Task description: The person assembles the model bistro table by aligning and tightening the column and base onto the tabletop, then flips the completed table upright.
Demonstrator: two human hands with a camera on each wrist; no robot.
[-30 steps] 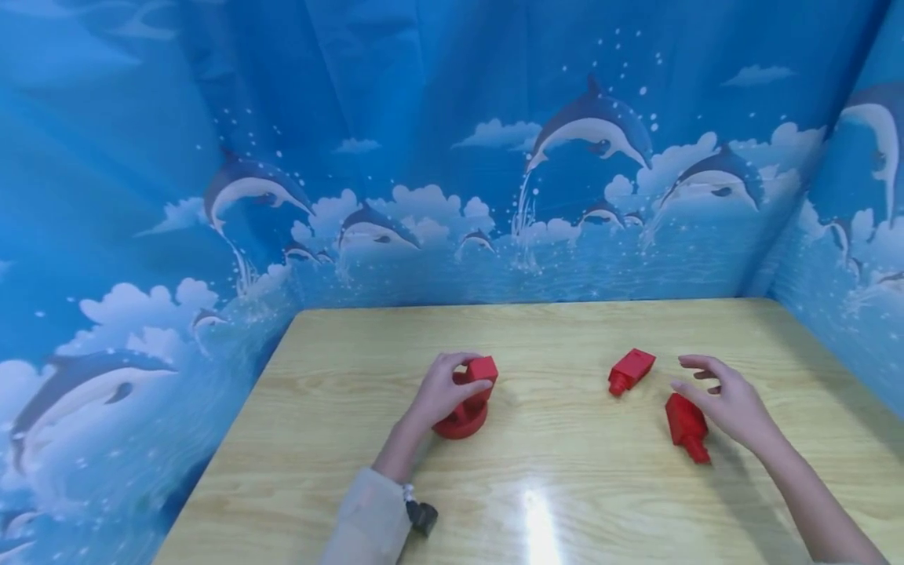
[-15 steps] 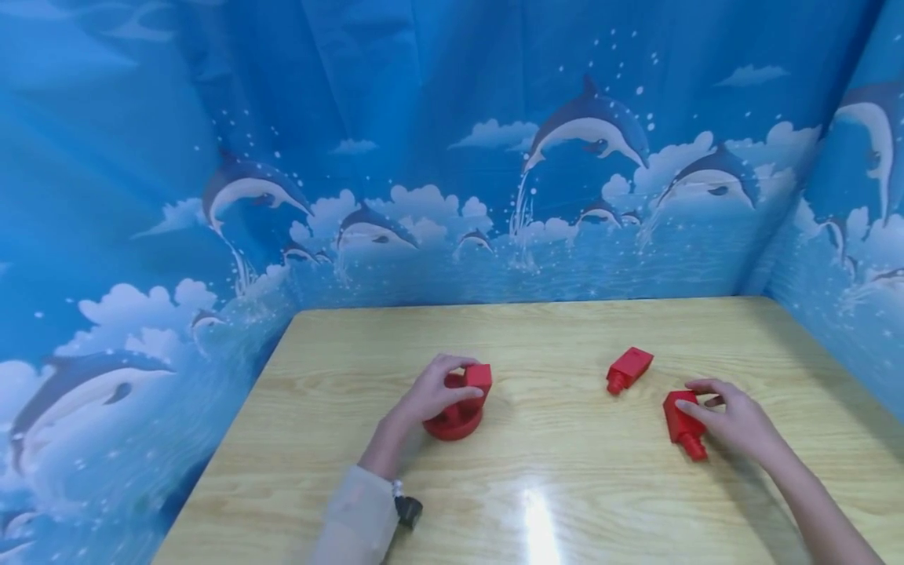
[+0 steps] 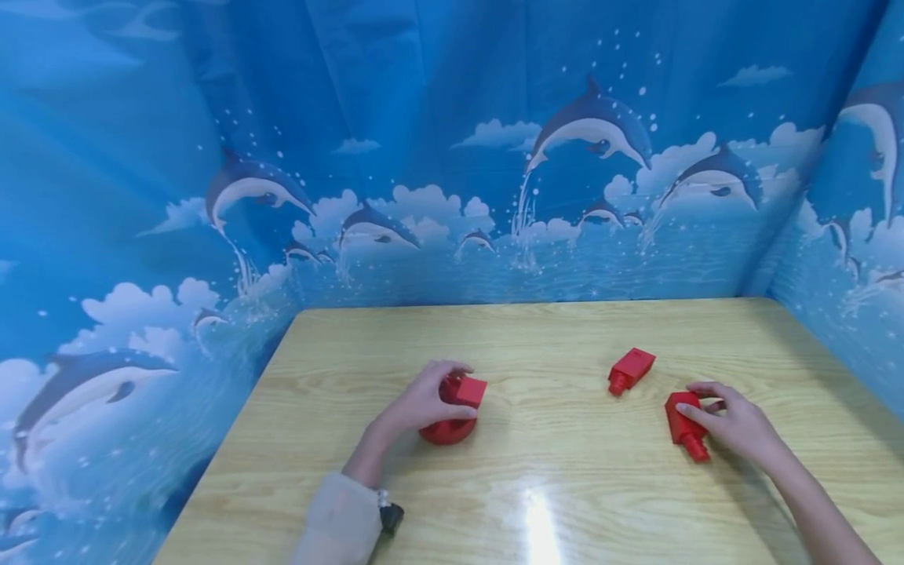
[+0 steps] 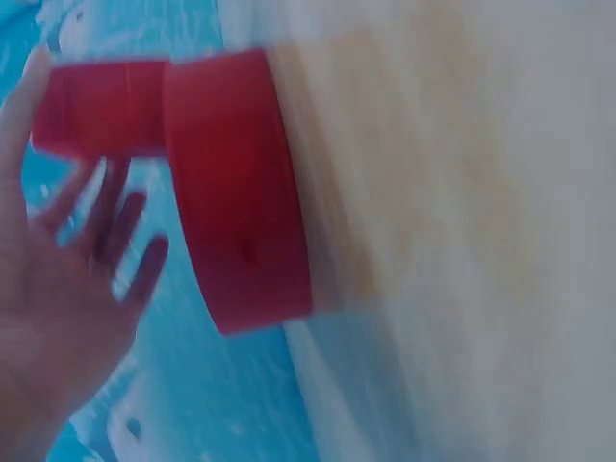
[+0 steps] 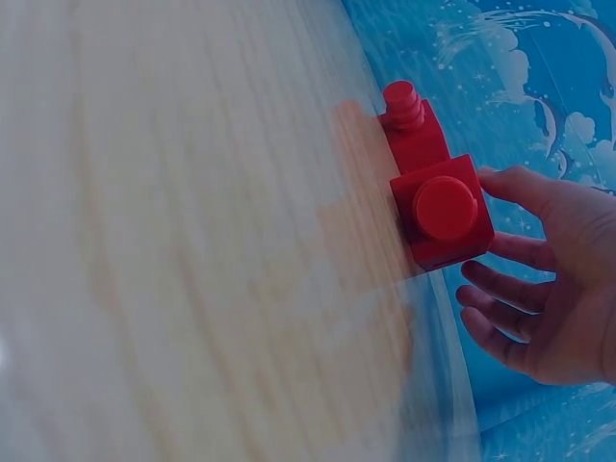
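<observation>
In the head view my left hand (image 3: 422, 398) holds a red square-ended block (image 3: 470, 391) between thumb and fingers. That block rises from a round red base (image 3: 448, 433), whose thick disc shape (image 4: 237, 191) shows in the left wrist view. To the right, my right hand (image 3: 737, 426) pinches a red bottle-shaped block (image 3: 683, 419), thumb on one side and fingers on the other. Its narrow end points toward me. In the right wrist view, this block's round end (image 5: 446, 208) faces the camera, and the other fingers are loosely bent below.
Another red bottle-shaped block (image 3: 632, 369) lies on the wooden table (image 3: 551, 439), behind and left of my right hand. A blue curtain with dolphins (image 3: 452, 157) stands along the table's back and sides.
My left hand has shifted left and toward me, and the red block and round base moved with it. My right hand has closed onto the nearer bottle-shaped block. The farther one stays put.
</observation>
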